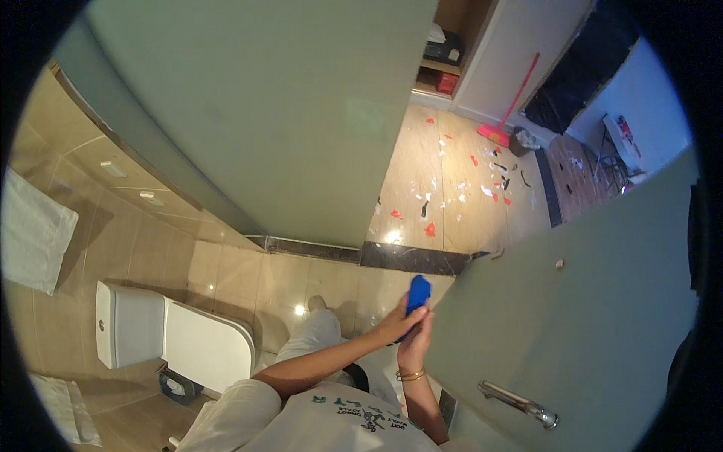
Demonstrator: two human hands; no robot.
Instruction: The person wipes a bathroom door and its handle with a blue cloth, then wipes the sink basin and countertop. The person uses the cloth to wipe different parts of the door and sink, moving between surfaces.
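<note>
Both hands meet in front of my body around a folded or bunched blue cloth (pixel 418 292). My left hand (pixel 400 323) grips it from the left, with the thumb across it. On the right, my right hand (pixel 416 342) presses against the same cloth from below, with gold bangles at the wrist. The cloth's upper end sticks out past the fingers, while its middle is hidden by them. Close to the right hand is a frosted glass door (pixel 508 333) with a metal handle (pixel 519 404).
A white toilet (pixel 209 342) with its lid down stands at left, a dark bin (pixel 179 387) beside it. Across the dark threshold (pixel 412 259), red, white and black scraps (pixel 430 229) litter the floor near a pink broom (pixel 494 134) and a full wastebasket (pixel 522 141). A frosted panel (pixel 243 113) rises ahead.
</note>
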